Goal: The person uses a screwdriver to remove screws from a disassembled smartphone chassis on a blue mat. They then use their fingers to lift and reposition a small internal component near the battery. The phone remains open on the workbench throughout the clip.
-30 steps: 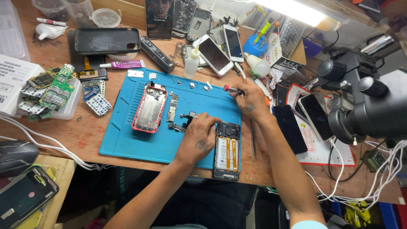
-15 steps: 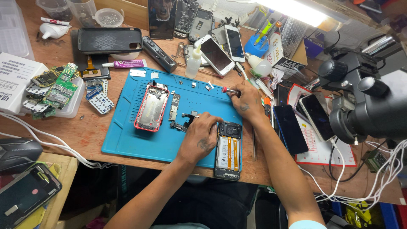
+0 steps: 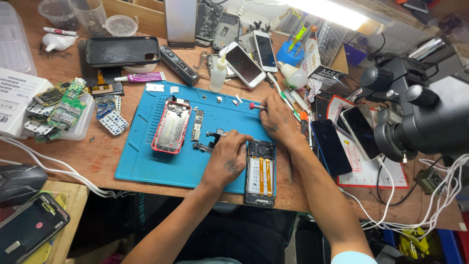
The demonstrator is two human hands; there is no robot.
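Left hand [image 3: 228,159] pressed, fingers curled, on small parts beside an opened phone [image 3: 260,172] at the blue mat's [image 3: 146,166] near right; right hand [image 3: 276,120] gripped a red-tipped screwdriver [image 3: 256,105]. Disassembly apparently underway; next move demands precise tip placement.

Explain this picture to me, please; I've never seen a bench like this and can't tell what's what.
A camera worn on a person's head looks down at a cluttered wooden bench. On it lies a blue work mat with a red phone shell, small loose parts and an opened phone showing its insides. The left hand rests on the mat beside that opened phone. The right hand holds a red-tipped screwdriver. Around the mat lie other phones, circuit boards, small bottles and, at right, a black microscope.
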